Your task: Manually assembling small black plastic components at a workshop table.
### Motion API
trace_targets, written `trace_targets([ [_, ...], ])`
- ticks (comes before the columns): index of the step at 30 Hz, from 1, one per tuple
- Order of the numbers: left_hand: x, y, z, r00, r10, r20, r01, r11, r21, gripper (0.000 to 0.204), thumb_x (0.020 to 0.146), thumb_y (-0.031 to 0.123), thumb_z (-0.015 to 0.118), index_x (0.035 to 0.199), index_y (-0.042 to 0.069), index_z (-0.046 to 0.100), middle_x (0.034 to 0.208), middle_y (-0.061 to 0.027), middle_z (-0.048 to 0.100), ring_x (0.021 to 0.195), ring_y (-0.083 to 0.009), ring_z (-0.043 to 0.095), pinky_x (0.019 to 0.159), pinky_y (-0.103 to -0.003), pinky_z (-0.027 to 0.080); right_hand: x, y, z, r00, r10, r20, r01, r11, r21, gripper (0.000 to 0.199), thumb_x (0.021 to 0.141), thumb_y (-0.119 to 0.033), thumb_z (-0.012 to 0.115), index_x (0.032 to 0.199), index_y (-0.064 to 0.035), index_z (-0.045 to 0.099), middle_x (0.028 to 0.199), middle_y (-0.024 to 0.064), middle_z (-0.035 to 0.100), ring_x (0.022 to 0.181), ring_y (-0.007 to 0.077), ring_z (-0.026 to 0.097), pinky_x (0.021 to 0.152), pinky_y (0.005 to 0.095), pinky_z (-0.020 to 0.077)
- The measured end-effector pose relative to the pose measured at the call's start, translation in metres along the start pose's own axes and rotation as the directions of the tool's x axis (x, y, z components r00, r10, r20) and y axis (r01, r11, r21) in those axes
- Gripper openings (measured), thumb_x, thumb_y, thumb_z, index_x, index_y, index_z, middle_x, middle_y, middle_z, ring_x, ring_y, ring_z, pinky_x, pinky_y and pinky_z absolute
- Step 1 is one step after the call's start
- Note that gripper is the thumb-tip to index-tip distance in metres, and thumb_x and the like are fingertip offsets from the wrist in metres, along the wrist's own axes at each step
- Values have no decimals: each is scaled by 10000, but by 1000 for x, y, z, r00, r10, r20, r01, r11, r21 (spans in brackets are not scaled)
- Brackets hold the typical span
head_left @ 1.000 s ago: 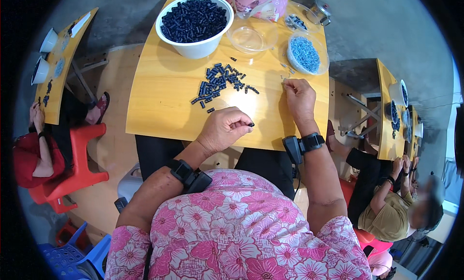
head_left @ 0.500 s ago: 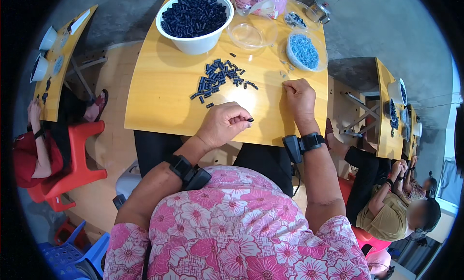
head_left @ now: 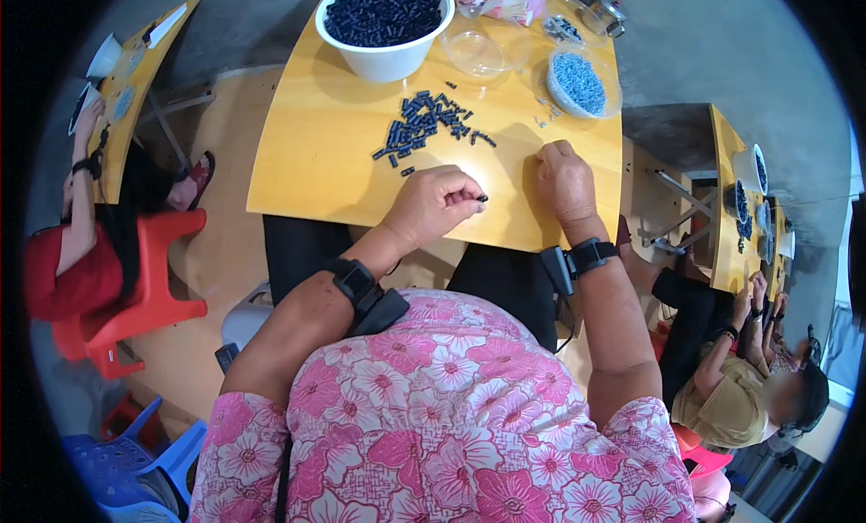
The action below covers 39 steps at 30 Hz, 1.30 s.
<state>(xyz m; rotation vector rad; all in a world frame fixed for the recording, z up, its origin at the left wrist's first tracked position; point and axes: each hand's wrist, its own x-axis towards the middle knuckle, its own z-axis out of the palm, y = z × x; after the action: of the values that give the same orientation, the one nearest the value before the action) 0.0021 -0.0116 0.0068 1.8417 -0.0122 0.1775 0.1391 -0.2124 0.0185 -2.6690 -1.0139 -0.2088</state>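
Between the thumb and fingers of my left hand (head_left: 433, 207) sits a small black plastic piece (head_left: 482, 199), its end poking out over the near part of the table. My right hand (head_left: 566, 180) is curled at the right side of the table, fingertips pressed together; what they hold, if anything, is hidden. Beyond my left hand lies a loose pile of black plastic pieces (head_left: 422, 124). A few small pale pieces (head_left: 547, 117) lie in front of a clear tub of light-blue small parts (head_left: 577, 83), past my right hand.
A white bowl (head_left: 386, 63) heaped with black pieces stands at the far left of the yellow table (head_left: 307, 175). Behind are a clear empty-looking dish (head_left: 483, 49), a pink bag (head_left: 505, 0) and a metal canister (head_left: 610, 18). People sit at tables on both sides.
The view has shifted, so the table sits slightly higher and further right. My left hand still pinches the black piece. My right hand's fingers look more curled, and its wrist has turned slightly.
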Motion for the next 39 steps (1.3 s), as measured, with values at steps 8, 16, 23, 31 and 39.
trace_targets([
  [8, 0, -1, 1, 1000, 6, -21, -6, 1000, -18, 96, 779, 91, 748, 838, 38, 695, 738, -8, 642, 628, -67, 555, 584, -230, 456, -19, -16, 0, 992, 69, -102, -31, 941, 337, 190, 854, 24, 578, 1018, -43, 646, 869, 115, 620, 731, 241, 623, 706, 320, 518],
  [16, -1, -5, 2, 1000, -3, -15, 3, 999, -35, 94, 779, 44, 737, 858, 21, 691, 756, -15, 655, 649, -61, 582, 602, -223, 479, -43, -73, -9, 908, 282, 310, -371, 196, 908, 79, 864, -26, 651, 917, 32, 648, 802, 47, 656, 726, 102, 617, 679, 249, 513],
  [23, -1, -6, 2, 1000, 11, -18, -12, 999, -43, 84, 786, 31, 724, 862, 20, 689, 767, -25, 666, 668, -71, 607, 615, -226, 496, -44, -81, -1, 887, 291, 358, -385, 41, 922, 99, 911, 3, 598, 963, 51, 667, 775, 56, 655, 712, 115, 621, 697, 262, 530],
  [31, 0, -6, 1, 1000, 7, -24, -8, 999, -43, 71, 782, 28, 731, 838, 16, 688, 754, -33, 666, 664, -74, 612, 612, -230, 499, -44, -81, 4, 861, 328, 388, -416, 15, 909, 101, 905, 3, 606, 964, 49, 674, 761, 63, 656, 689, 134, 630, 689, 276, 542],
  [39, 0, -8, 2, 999, -25, -34, 23, 998, -61, 80, 790, 32, 740, 847, -2, 695, 755, -44, 680, 667, -70, 617, 615, -231, 508, -45, -84, 6, 932, 332, 148, -259, 323, 910, 78, 879, 1, 637, 935, 19, 688, 753, 50, 660, 667, 123, 630, 669, 261, 531],
])
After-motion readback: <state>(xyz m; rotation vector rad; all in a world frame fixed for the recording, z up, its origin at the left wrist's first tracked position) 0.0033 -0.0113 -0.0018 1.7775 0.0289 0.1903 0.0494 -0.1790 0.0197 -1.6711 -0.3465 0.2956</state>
